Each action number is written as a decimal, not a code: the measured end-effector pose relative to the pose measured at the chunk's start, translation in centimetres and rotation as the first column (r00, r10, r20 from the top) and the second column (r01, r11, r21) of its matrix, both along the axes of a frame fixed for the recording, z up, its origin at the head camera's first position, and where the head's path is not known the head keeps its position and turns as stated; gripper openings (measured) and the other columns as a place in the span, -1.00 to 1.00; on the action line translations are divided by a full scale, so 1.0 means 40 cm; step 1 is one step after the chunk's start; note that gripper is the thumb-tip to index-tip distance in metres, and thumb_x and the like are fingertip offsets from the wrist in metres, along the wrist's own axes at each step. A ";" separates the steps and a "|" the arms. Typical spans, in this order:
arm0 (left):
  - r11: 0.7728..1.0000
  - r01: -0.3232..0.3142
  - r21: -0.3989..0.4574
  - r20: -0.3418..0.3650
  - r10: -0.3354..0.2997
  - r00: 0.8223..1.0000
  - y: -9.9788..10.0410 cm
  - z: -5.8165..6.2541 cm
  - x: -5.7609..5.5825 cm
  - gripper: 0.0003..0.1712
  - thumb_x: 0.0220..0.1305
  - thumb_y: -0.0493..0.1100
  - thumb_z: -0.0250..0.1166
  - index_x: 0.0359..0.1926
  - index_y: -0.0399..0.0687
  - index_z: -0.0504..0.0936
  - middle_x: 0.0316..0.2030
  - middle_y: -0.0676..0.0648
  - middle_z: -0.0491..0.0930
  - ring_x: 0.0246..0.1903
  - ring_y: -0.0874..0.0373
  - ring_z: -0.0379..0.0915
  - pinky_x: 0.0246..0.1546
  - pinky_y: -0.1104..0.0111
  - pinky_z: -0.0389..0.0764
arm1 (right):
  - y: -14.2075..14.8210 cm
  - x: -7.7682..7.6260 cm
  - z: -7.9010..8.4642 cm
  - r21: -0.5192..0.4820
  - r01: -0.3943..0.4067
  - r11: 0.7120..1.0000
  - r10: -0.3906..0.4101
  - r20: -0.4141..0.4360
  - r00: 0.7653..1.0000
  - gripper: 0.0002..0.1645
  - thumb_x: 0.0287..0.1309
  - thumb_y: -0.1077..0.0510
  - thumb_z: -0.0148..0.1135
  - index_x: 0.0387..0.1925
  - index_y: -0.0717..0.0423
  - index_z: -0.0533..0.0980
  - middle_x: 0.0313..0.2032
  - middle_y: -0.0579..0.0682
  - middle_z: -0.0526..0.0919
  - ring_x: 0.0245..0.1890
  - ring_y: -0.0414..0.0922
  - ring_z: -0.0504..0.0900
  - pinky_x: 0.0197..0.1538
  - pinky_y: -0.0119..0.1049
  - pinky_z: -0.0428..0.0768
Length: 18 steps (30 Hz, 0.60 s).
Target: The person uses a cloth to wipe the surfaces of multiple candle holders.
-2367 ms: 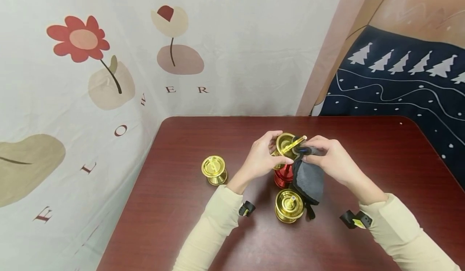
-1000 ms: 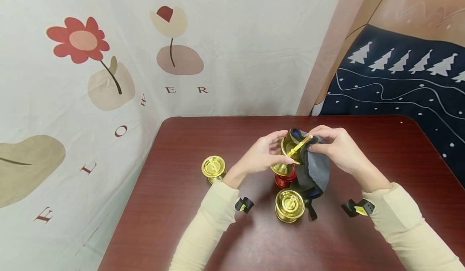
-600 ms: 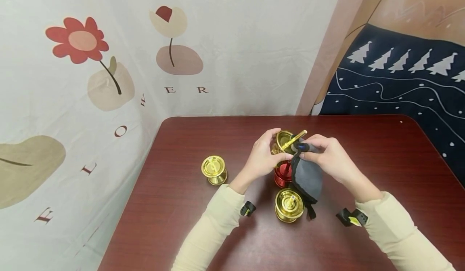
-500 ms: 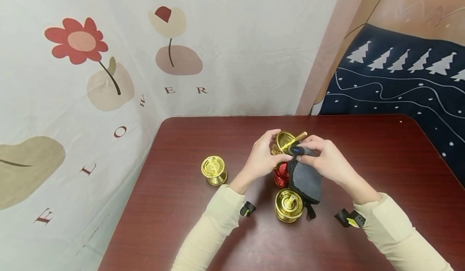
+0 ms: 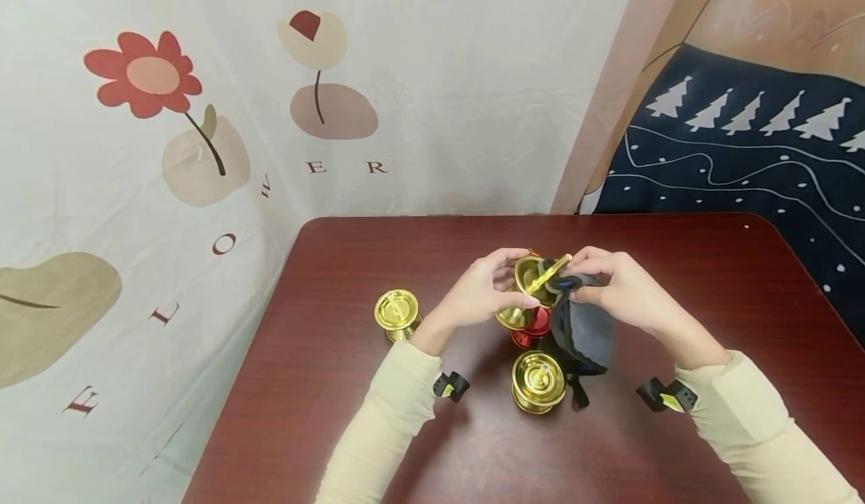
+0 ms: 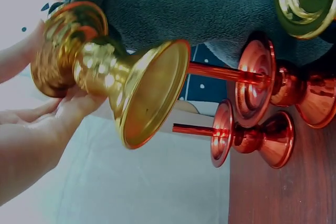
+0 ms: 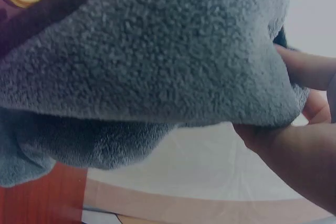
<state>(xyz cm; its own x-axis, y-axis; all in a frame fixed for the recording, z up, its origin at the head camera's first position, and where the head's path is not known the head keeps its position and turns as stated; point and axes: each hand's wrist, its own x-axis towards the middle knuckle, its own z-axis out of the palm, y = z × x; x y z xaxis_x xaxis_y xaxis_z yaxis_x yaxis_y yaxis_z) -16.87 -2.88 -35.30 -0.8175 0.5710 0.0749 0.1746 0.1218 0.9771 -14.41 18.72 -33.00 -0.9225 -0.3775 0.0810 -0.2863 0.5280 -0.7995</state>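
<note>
My left hand (image 5: 476,292) grips a gold candlestick (image 6: 97,72), tilted and raised off the table, its dish and spike leaning right in the head view. The right hand (image 5: 628,297) pinches a grey fleecy cloth (image 5: 589,335) with black edging, bunched at the dish's right side by the spike. Whether the cloth touches the spike itself I cannot tell. In the right wrist view, the cloth (image 7: 152,51) hangs in folds from thumb and fingers. Two red candlesticks (image 6: 255,85) stand below the held one, mostly hidden in the head view.
One gold candlestick (image 5: 537,380) stands in front of the red ones, close to the cloth's hanging end. Another gold candlestick (image 5: 396,312) stands to the left, near my left forearm. The dark red table (image 5: 324,384) meets a printed curtain (image 5: 459,113) behind.
Within the last second, the cloth has moved from the dish's far side to its near rim, then back right beside the spike. My left hand has dipped slightly, and the candlestick has shifted with it.
</note>
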 end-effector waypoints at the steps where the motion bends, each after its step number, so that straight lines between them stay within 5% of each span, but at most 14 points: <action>1: 1.000 0.020 0.014 0.016 -0.020 1.000 -0.003 0.001 -0.001 -0.27 -0.05 -0.46 0.36 0.18 -0.40 0.27 0.07 -0.28 0.40 0.01 -0.01 0.43 -0.02 0.43 0.45 | 0.002 -0.002 0.003 -0.001 -0.004 1.000 0.004 0.003 1.000 -0.74 -0.08 0.46 0.26 -0.28 0.22 0.64 -0.29 0.02 0.54 -0.24 -0.09 0.43 -0.30 -0.30 0.49; 8: 0.997 0.056 0.061 0.087 -0.061 0.994 -0.008 -0.002 0.000 -0.31 -0.02 -0.48 0.32 0.18 -0.42 0.28 0.12 -0.30 0.37 0.01 0.05 0.42 0.01 0.41 0.43 | 0.006 -0.014 0.007 -0.057 0.007 0.998 -0.008 -0.021 1.000 -0.78 -0.05 0.43 0.26 -0.30 0.20 0.62 -0.25 0.00 0.54 -0.21 -0.18 0.45 -0.21 -0.42 0.50; 13: 0.991 -0.028 0.130 0.136 0.010 0.991 -0.015 -0.009 -0.006 -0.35 0.02 -0.48 0.28 0.17 -0.42 0.30 0.01 -0.32 0.45 -0.06 0.06 0.45 -0.05 0.38 0.48 | 0.018 -0.012 0.008 -0.115 0.044 0.992 -0.051 -0.065 0.997 -0.75 -0.04 0.43 0.26 -0.24 0.25 0.59 -0.26 0.01 0.56 -0.23 -0.21 0.49 -0.24 -0.48 0.51; 18: 0.970 -0.148 0.193 0.232 0.101 0.967 -0.027 -0.004 -0.018 -0.41 0.05 -0.45 0.27 0.15 -0.37 0.34 -0.05 -0.23 0.49 -0.13 0.13 0.48 -0.12 0.34 0.52 | 0.036 -0.003 0.012 -0.129 0.078 0.989 -0.090 -0.093 0.992 -0.74 -0.03 0.40 0.28 -0.21 0.26 0.57 -0.25 -0.03 0.54 -0.23 -0.19 0.48 -0.24 -0.49 0.52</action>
